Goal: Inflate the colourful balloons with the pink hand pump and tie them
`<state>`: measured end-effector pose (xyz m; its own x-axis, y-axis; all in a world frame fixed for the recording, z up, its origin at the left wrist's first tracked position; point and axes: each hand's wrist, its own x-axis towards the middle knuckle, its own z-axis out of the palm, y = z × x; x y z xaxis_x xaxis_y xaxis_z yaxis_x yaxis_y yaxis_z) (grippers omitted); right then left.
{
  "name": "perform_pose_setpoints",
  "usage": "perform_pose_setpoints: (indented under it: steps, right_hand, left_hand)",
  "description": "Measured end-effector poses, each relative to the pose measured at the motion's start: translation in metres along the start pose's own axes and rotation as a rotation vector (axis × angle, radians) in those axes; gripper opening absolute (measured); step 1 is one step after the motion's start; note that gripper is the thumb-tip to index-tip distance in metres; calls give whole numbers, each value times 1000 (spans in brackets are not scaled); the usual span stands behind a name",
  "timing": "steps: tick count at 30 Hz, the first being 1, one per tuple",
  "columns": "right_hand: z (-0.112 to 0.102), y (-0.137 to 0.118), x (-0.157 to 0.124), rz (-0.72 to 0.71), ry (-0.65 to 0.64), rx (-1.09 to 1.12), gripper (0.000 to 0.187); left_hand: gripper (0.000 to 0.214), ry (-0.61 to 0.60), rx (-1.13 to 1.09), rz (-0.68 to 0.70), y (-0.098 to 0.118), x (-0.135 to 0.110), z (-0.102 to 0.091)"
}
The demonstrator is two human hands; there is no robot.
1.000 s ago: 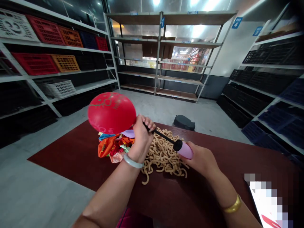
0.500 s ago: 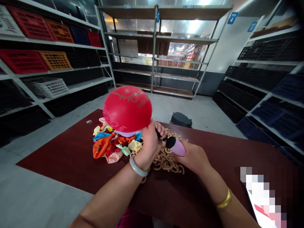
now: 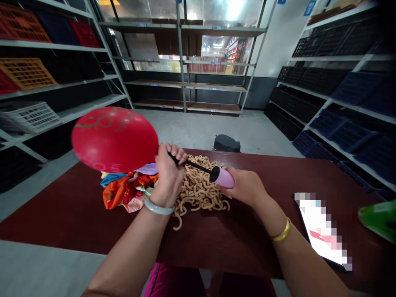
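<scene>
A red balloon [image 3: 114, 140], swollen with air and printed with gold markings, floats out to the left of my left hand [image 3: 170, 169]. That hand is closed around the balloon's neck and the black end of a hand pump. A thin black rod runs from there to the pump's pink-purple body [image 3: 224, 177], which my right hand [image 3: 247, 187] grips. Below the balloon lies a heap of limp, uninflated balloons [image 3: 123, 192] in many colours, partly hidden. Under and behind the pump is a pile of tan, curled pieces [image 3: 201, 189].
A phone [image 3: 321, 233] with a pixelated screen lies on the dark red table [image 3: 247, 247]. At the right edge sits a green object [image 3: 379, 218]. A dark stool-like object [image 3: 227, 143] stands beyond the table. Shelves with crates [image 3: 26, 72] line both sides.
The pump's rod now shows between my hands, which are farther apart. The red balloon appears larger and farther left. My view has shifted right and down.
</scene>
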<state>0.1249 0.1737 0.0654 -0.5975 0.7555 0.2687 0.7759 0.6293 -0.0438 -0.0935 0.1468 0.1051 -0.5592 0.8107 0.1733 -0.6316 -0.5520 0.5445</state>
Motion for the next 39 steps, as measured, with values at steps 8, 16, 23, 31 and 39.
perform_pose_setpoints:
  steps: [8, 16, 23, 31, 39]
  right_hand:
    - [2, -18, -3, 32, -2, 56, 48]
    - [2, -22, -2, 20, 16, 119, 52]
    - [2, -18, -2, -2, -28, 108, 51]
    - [3, -16, -2, 22, -34, 97, 47]
    - [2, -24, -2, 52, -36, 152, 47]
  left_hand:
    - [30, -32, 39, -154, -53, -38, 14]
    - [28, -72, 60, -57, 7, -9, 8]
    - [28, -56, 17, 75, 53, 17, -12]
    - [26, -108, 0, -103, -20, -15, 6]
    - [30, -74, 47, -175, -47, -34, 12]
